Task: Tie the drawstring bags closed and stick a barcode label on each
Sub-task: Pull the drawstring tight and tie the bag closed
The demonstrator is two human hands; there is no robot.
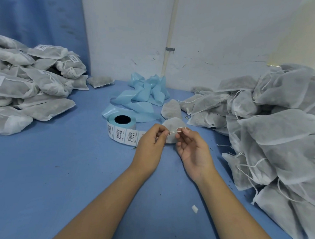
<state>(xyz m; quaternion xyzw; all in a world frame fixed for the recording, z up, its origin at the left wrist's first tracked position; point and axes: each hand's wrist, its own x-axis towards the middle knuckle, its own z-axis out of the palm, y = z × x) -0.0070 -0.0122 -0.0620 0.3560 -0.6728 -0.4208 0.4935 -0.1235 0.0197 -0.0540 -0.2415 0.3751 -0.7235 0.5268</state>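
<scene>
A small grey-white drawstring bag (172, 126) lies on the blue table just beyond my hands. Its white drawstring (177, 130) is stretched between them. My left hand (150, 140) pinches one end of the string with thumb and forefinger. My right hand (193, 146) pinches the other end, palm turned up. A roll of barcode labels (122, 129) stands just left of my left hand, with a strip of labels running toward the bag.
A heap of labelled bags (29, 85) fills the left side. A larger heap of bags with loose strings (274, 130) covers the right. Crumpled light-blue backing tape (141, 96) lies behind the roll. A white paper scrap (194, 208) lies near my right forearm.
</scene>
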